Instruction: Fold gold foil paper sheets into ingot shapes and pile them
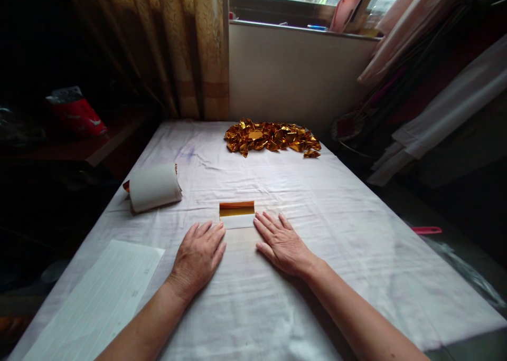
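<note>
A small sheet of gold foil paper (236,211) lies in front of me on the white cloth, a white strip showing along its near side and gold along its far side. At its left near corner, my left hand (200,253) rests flat on the cloth with fingers stretched out. My right hand (283,242) lies flat too, its fingers spread and their tips by the sheet's right edge. Neither hand grips anything. Farther back sits a pile of folded gold foil pieces (273,136), with one piece lying slightly apart at its right front.
A curled stack of white-backed foil paper (155,188) lies at the table's left. Nearer is a lined paper sheet (99,292). The white cloth (317,208) covers the table. Clothes (447,102) hang at the right, a curtain (190,44) behind, and a red packet (79,115) stands left.
</note>
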Tool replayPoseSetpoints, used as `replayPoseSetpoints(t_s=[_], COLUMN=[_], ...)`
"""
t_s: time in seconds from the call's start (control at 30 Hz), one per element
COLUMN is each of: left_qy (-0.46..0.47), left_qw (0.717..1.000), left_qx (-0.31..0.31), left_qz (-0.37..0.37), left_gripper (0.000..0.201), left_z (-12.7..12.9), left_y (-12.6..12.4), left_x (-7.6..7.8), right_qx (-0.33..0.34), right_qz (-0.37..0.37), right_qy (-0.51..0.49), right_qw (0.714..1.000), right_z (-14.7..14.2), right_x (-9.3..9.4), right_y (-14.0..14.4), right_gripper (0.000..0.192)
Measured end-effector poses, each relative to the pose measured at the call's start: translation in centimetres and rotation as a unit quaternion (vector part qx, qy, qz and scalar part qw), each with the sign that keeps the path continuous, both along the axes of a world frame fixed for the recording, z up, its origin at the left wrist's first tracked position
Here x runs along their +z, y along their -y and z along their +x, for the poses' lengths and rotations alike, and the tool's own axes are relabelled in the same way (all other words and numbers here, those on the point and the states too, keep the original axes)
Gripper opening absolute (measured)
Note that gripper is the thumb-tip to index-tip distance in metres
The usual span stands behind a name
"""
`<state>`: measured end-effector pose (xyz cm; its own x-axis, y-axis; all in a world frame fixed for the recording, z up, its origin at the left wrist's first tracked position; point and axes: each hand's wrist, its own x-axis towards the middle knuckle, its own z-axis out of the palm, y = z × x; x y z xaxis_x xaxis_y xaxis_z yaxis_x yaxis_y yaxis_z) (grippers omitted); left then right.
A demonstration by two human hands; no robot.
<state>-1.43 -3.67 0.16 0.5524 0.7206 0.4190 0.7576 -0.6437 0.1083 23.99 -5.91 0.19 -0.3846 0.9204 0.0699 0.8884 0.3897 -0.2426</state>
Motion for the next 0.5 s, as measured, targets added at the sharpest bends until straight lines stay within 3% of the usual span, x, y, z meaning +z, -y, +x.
replayPoseSetpoints(t_s=[0.13, 0.33, 0.5], left_qy=[0.01, 0.031, 0.039], left_qw=[1.0, 0.999, 0.999], left_qx=[-0.007, 0.001, 0.008], left_qz=[-0.001, 0.011, 0.006], left_gripper=[0.028, 0.025, 0.025], left_z=[-0.1, -0.1, -0.1], left_y=[-0.2, -0.3, -0.4], left_x=[-0.4, -0.7, -0.8], right_qx=[-0.023, -0.123, -0.136], right_qz=[0.037, 0.083, 0.099], right_qy=[-0.038, -0.144, -0.192], right_qw=[0.998, 0.978, 0.967], right_z=[0.2, -0.3, -0.9], right_x=[-0.7, -1.5, -1.5], right_y=[-0.2, -2.0, -2.5], right_gripper=[0.05, 0.048, 0.04])
